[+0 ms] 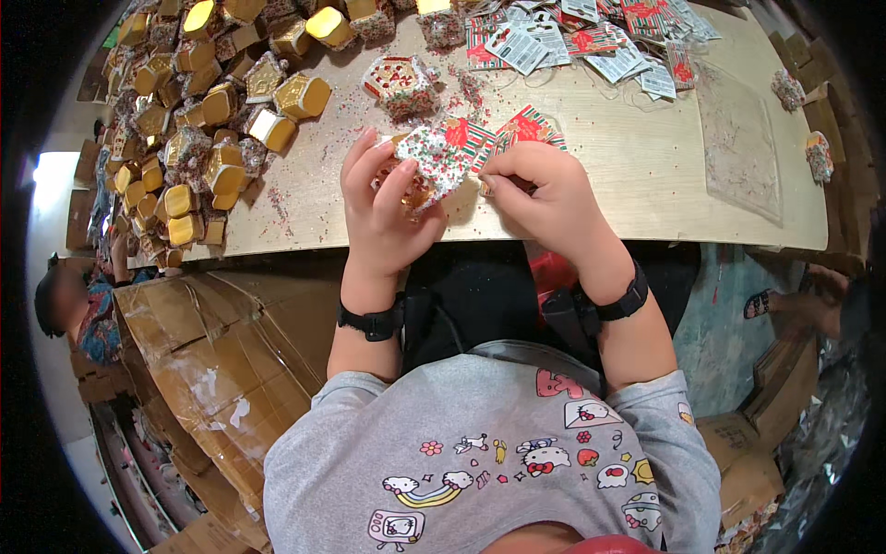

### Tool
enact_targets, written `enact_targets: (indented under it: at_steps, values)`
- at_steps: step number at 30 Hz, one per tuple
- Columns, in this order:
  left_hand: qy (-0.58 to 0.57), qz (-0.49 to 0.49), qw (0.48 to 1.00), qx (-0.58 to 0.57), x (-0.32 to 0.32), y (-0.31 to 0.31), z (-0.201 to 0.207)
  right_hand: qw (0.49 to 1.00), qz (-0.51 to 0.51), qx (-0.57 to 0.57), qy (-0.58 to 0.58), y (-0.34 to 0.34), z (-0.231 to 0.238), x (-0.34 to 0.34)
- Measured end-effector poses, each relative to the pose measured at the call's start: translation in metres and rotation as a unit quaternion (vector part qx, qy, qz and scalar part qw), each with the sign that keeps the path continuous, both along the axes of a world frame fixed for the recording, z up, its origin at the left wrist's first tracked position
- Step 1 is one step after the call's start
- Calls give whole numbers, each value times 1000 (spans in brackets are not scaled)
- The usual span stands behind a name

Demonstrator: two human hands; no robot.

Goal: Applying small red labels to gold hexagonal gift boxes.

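**Both hands close on a glittered box at the table edge**

Grey sweatshirt (498, 452) with small cartoon prints fills the bottom of the view, nearest the camera, and two bare forearms rise from it, each with a black wristband (373, 322) just below the hand. Beyond them runs the near edge of a pale wooden table (646, 185), and everything else is placed from that table.

Just over the table's near edge, about midway along it, the left hand (383, 208) curls around a small box (429, 166) covered in red, green and white glitter, with a gold inside showing under the fingers. Its fingers wrap the box's left side and its thumb lies along the front. The right hand (544, 198) is clenched into a pinch, thumb and forefinger pressed together at the box's right edge; what they pinch is too small to tell. Under the box and touching it lie flat red-and-green striped printed cards (526, 129).

Farther in on the table, just behind the held box, sits another glittered box (401, 83). On the table's left part, reaching its far left corner, a heap of gold-lined boxes (194, 111) is piled up, some open side up. At the table's far right, a spread of printed tags and cards (591, 37) lies scattered, and a clear plastic sheet (738, 138) lies flat on the right part. Loose glitter dusts the wood around the hands.

Below the table's left side stands a stack of flattened cardboard (221, 351).
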State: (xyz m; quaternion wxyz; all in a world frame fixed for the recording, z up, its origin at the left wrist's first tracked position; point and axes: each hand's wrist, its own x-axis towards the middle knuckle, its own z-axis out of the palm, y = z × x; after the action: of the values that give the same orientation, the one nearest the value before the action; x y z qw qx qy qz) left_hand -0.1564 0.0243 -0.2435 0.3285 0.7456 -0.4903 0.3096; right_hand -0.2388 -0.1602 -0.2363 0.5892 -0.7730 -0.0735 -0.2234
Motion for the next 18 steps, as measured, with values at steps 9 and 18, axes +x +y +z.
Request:
enact_targets:
  at_steps: [9,18]
  values:
    - [-10,3,1000,3,-2,0,1,1000,-9,-16,-6,0,0,0]
    - [-36,12,999,8,-3,1,1,1000,-13,-15,-20,2,-2,1]
